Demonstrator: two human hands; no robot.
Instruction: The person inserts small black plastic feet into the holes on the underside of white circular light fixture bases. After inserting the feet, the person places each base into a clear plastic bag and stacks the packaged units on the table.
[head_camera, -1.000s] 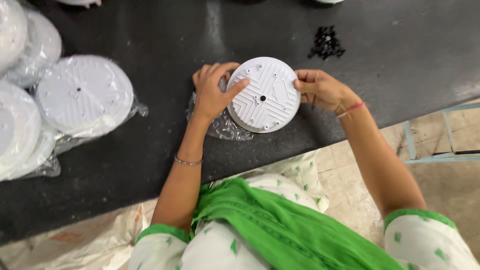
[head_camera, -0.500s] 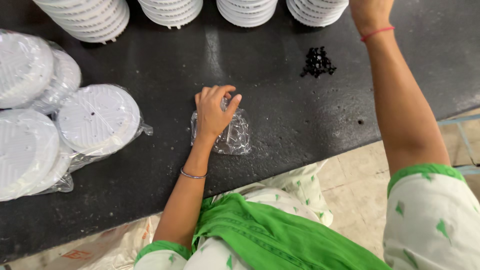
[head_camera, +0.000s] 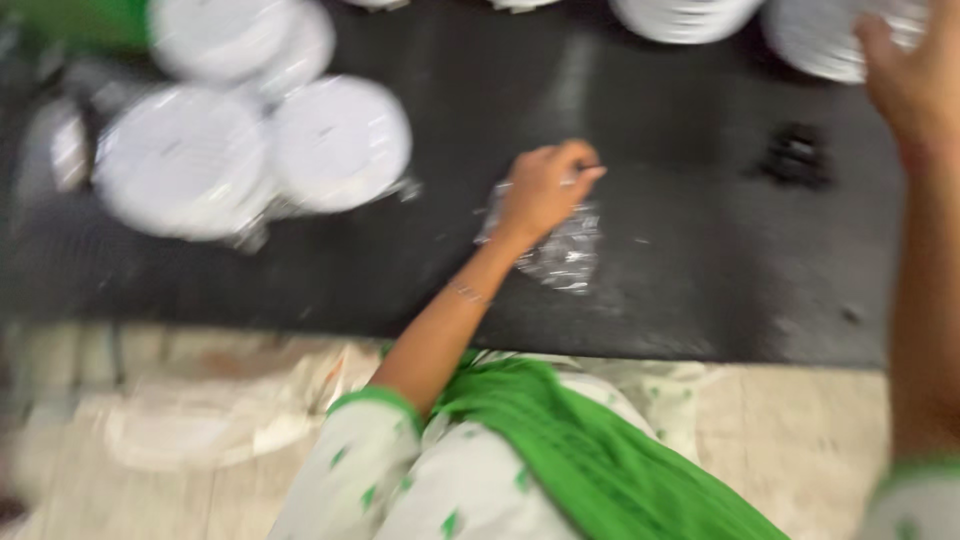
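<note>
since the earlier frame the view has swung and gone blurry — the table (head_camera: 700, 290) now sits higher and more of the pale floor (head_camera: 780, 430) shows below it. the white discs (head_camera: 250, 150) in plastic have slid from the left edge toward the middle-left. the left hand has stayed on the bag, though its fingers, spread flat half a second ago, are now drawn in. the right hand, then cut off at the top edge, has come into view lower down.

the left hand (head_camera: 545, 185) rests on the clear plastic bag (head_camera: 560, 245), which lies flat on the table near its front edge, about mid-frame. the fingers are curled loosely, the index tip pointing right; they seem to gather or pinch the bag's top edge, but the blur hides whether they truly grip it. a thin bangle (head_camera: 465, 292) sits on the wrist.

right of the bag, well apart, lies a small heap of black parts (head_camera: 797, 155). the right hand (head_camera: 915, 80) reaches up at the far right, fingers partly open, touching or just beside a stack of white discs (head_camera: 830, 40) at the table's back edge — whether it holds anything i cannot tell.
</note>
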